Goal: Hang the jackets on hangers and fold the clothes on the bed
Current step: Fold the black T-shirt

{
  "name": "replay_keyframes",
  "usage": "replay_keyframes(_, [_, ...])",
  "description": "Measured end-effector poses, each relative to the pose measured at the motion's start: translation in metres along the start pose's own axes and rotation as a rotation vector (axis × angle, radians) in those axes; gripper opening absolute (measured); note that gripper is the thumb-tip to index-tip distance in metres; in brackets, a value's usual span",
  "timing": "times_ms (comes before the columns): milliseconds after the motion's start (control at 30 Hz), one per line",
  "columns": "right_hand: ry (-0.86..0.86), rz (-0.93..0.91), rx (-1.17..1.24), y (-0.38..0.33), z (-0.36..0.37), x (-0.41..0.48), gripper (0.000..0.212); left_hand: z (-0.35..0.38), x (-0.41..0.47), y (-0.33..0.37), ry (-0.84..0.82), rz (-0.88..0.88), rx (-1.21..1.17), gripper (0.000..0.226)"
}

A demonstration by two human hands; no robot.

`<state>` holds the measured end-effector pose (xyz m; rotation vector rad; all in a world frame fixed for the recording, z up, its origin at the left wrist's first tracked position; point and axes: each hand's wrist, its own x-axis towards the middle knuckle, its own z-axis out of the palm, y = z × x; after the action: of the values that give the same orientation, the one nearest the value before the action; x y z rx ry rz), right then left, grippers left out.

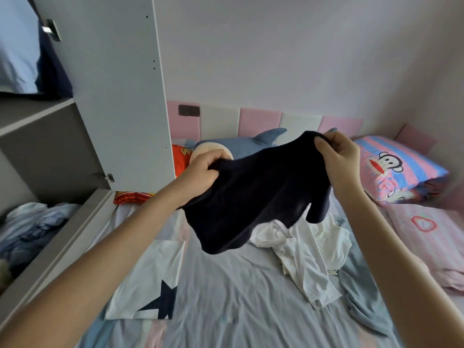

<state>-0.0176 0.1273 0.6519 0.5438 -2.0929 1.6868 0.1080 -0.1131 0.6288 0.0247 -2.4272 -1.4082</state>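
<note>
Left hand (204,169) and right hand (336,153) each pinch the upper edge of a dark navy garment (253,194), which is held raised above the bed (226,297). A crumpled white garment (303,252) lies on the sheet directly beneath. A cartoon pillow (399,167) rests at right.

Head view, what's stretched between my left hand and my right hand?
In the head view, the dark navy garment spans the gap. The left hand and right hand each grip its upper edge, over a crumpled white garment.
</note>
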Motion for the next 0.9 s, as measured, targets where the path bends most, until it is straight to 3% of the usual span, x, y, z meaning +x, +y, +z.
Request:
replay_keyframes(100, [0.046, -0.023, 0.005, 0.002, -0.006, -0.004, 0.006, -0.005, 0.006, -0.022, 0.050, 0.099, 0.384, 0.033])
replay_keyframes(233, [0.083, -0.079, 0.060, -0.007, -0.008, -0.006, 0.019, -0.011, 0.002, -0.051, 0.156, -0.076, 0.587, 0.014])
replay_keyframes(367, [0.027, -0.095, 0.100, -0.007, 0.001, -0.009, 0.014, -0.016, 0.000, -0.065, -0.034, -0.238, 0.388, 0.019])
replay_keyframes(500, [0.035, 0.043, 0.233, -0.001, 0.001, -0.007, 0.013, -0.015, -0.003, -0.066, -0.050, -0.198, 0.268, 0.022])
replay_keyframes(600, [-0.130, 0.153, -0.005, 0.019, -0.003, -0.007, 0.029, -0.008, -0.007, -0.063, -0.118, -0.106, 0.296, 0.034])
replay_keyframes(633, [-0.164, 0.126, -0.119, 0.025, -0.004, -0.007, 0.029, -0.008, -0.008, -0.063, -0.066, -0.072, 0.323, 0.038])
replay_keyframes(700, [-0.068, -0.012, -0.284, 0.030, -0.013, -0.009, 0.023, -0.014, -0.004, -0.059, 0.196, -0.018, 0.333, 0.038])
replay_keyframes(767, [-0.046, -0.102, -0.352, 0.036, -0.026, -0.011, 0.020, -0.020, -0.001, -0.053, 0.326, -0.001, 0.331, 0.022])
replay_keyframes(867, [-0.528, -0.004, -0.793, 0.055, -0.028, -0.019, 0.038, -0.015, -0.001, -0.057, 0.107, -0.088, 0.401, 0.008])
replay_keyframes(900, [-0.609, 0.016, -0.878, 0.060, -0.025, -0.025, 0.043, -0.011, -0.001, -0.059, 0.078, -0.118, 0.402, 0.007])
